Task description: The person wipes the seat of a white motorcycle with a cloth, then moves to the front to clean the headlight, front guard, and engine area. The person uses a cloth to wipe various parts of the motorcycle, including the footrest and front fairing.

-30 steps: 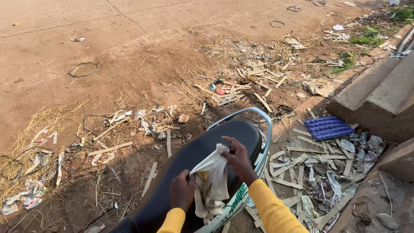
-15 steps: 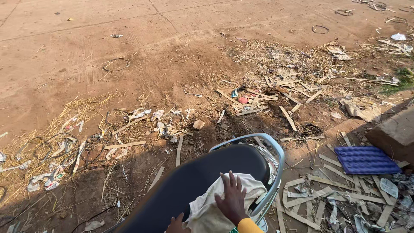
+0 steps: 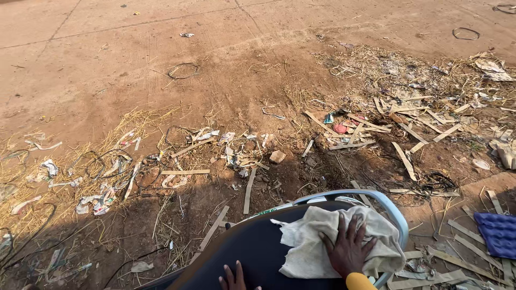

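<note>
on the black seat [image 3: 252, 252], a pale cloth [image 3: 322, 239] is pressed flat under the open right hand [image 3: 349, 249]. the left hand [image 3: 234, 279] is rested open nearby. the cloth could be pushed off into the dirt [image 3: 215, 107].

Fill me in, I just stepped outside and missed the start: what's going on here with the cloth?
A person is pressing their right hand flat on a pale cloth spread over the rear of a black motorbike seat. Their left hand rests on the seat nearer the camera, only its fingers showing. A light blue grab rail curves round the seat's back end. The dirt ground beyond is littered with straw, wood strips and paper scraps, and a blue cushion lies at the right.
</note>
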